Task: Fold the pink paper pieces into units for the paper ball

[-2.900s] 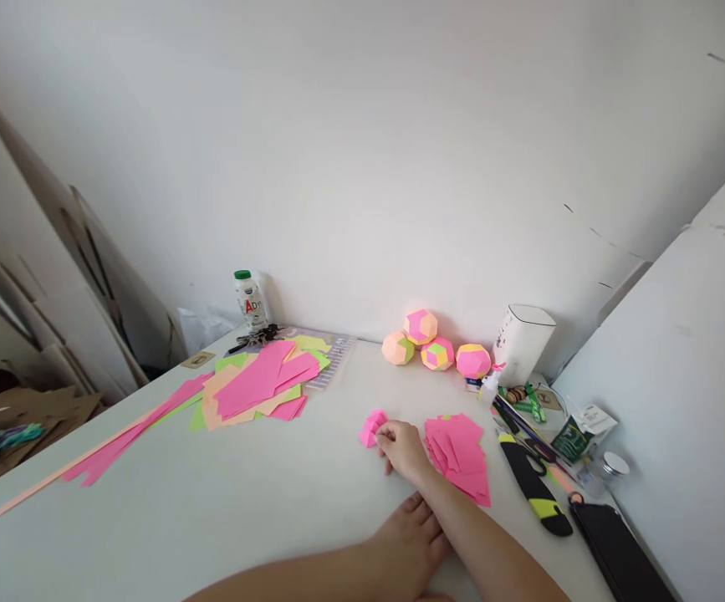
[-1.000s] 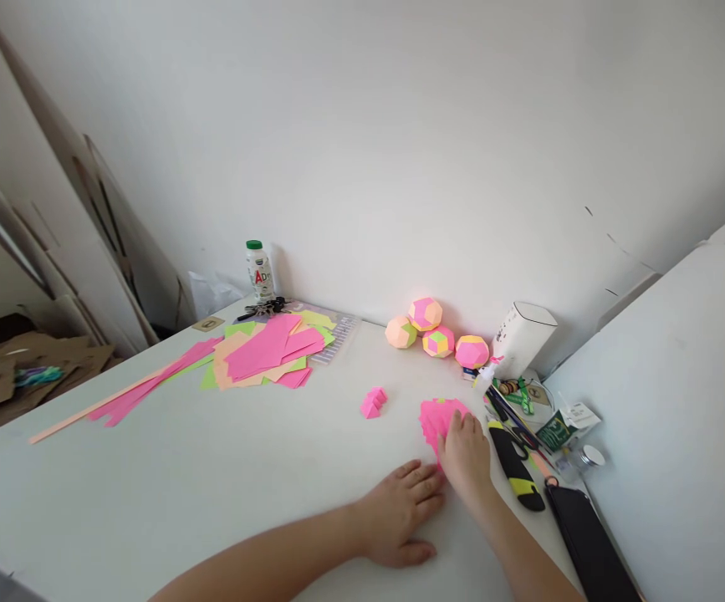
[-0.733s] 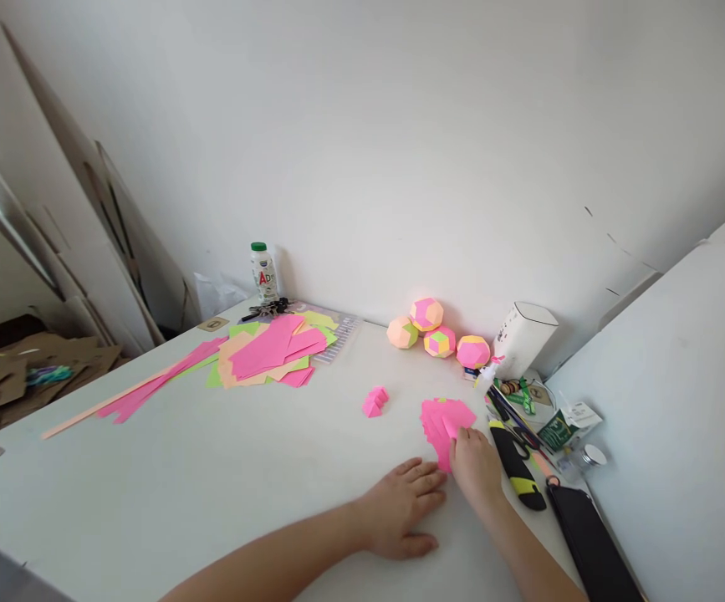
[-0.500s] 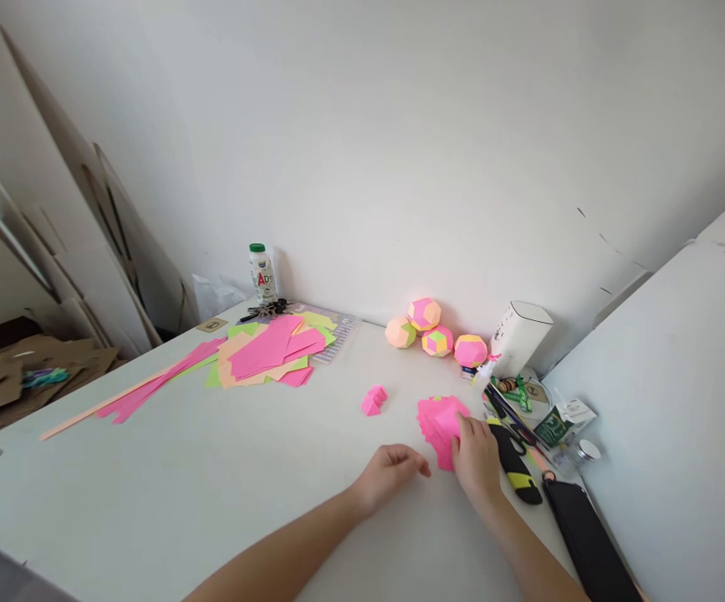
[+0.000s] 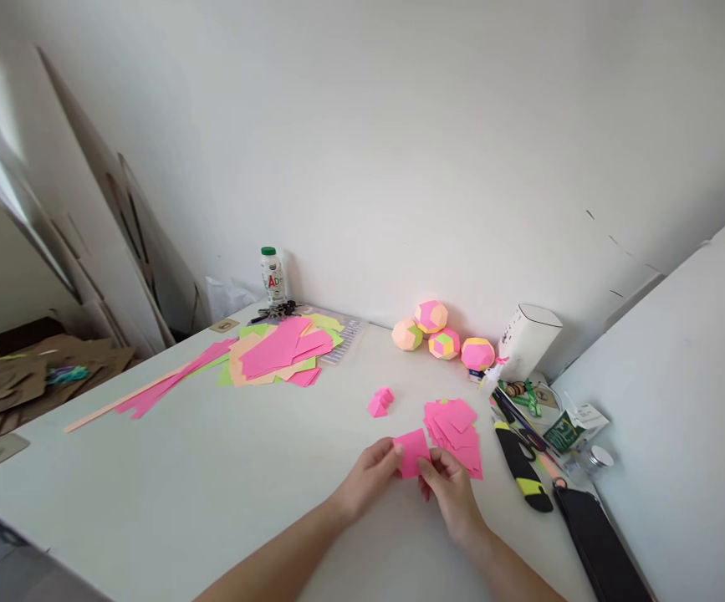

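Between my two hands is a flat square of pink paper [image 5: 412, 451], held above the white table. My left hand [image 5: 370, 474] pinches its left edge with the thumb on top. The lower right corner is gripped by my right hand [image 5: 451, 492], thumb and fingers closed on it. Just beyond my right hand lies a loose stack of pink paper squares [image 5: 453, 426], a bit of green showing at its top. A small folded pink paper piece [image 5: 380, 402] sits on the table to the left of the stack.
Several faceted paper balls [image 5: 443, 344] rest by the wall near a white container [image 5: 528, 339]. Pink, green and peach sheets [image 5: 280, 351] spread at the back left, beside a bottle [image 5: 273, 276]. At right lie a black-and-yellow cutter [image 5: 521, 468] and a black case [image 5: 600, 543].
My right hand has come away from the stack, moving left with a pink square. My left hand has closed on the square's other side. The view has shifted slightly.
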The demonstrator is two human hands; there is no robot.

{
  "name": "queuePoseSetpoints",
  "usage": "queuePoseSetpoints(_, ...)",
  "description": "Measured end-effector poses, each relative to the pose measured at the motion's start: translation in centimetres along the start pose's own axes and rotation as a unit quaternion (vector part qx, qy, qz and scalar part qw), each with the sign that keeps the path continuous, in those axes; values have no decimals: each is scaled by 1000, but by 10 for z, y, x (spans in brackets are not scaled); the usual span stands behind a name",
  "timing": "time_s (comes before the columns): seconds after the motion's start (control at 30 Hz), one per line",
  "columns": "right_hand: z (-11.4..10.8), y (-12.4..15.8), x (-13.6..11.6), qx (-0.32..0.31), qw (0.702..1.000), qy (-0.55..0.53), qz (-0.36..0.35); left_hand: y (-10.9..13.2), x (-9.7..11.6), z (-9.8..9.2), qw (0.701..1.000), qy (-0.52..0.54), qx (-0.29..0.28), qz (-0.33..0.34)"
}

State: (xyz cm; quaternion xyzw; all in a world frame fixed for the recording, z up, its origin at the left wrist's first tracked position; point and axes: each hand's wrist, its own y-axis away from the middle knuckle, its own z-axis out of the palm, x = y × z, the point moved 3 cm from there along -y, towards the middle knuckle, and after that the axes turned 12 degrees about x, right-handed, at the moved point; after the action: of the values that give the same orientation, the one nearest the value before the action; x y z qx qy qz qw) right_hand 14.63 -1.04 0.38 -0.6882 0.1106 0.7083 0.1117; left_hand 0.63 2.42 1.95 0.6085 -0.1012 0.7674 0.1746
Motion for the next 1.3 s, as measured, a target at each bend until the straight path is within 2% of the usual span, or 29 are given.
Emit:
queuePoseSetpoints(0.07,-1,-2,2,-6,1000,16,-23,-5,-5,-8,995,-92,47,16)
queuePoseSetpoints(0.17,-2,-3,1,-14,998,27,-59,-8,-4,-15,982,-175,64,38)
queuePoseSetpoints(0.23,-1,-2,2,-35,997,22,-58,-5,3,-15,971,-217,52,83)
queuePoseSetpoints(0.3,0,-1,3,-54,997,3,-46,0,8,-11,978,-195,14,70)
queuePoseSetpoints(0.37,0,-1,5,-57,997,-23,-43,4,10,-8,991,-129,-13,17)
queuePoseSetpoints(0.5,-2,-1,8,-61,996,-27,-59,4,3,-8,994,8,6,-111)
queuePoseSetpoints(0.57,-1,-1,9,-66,995,-10,-70,2,-1,-8,990,22,3,-137)
queuePoseSetpoints(0.67,-1,1,9,-60,995,6,-79,-1,-8,-7,992,-14,-30,-120)
queuePoseSetpoints(0.8,2,3,6,-47,993,29,-101,-4,-15,-7,994,-4,40,-98)
queuePoseSetpoints(0.97,7,8,-3,-83,985,53,-142,-4,-16,-5,993,9,39,-107)
queuePoseSetpoints(1.07,6,7,-5,-76,987,68,-124,-3,-17,-5,993,6,37,-114)
queuePoseSetpoints(1.3,-1,1,0,-32,999,15,-33,-4,-17,-7,991,-14,47,-127)
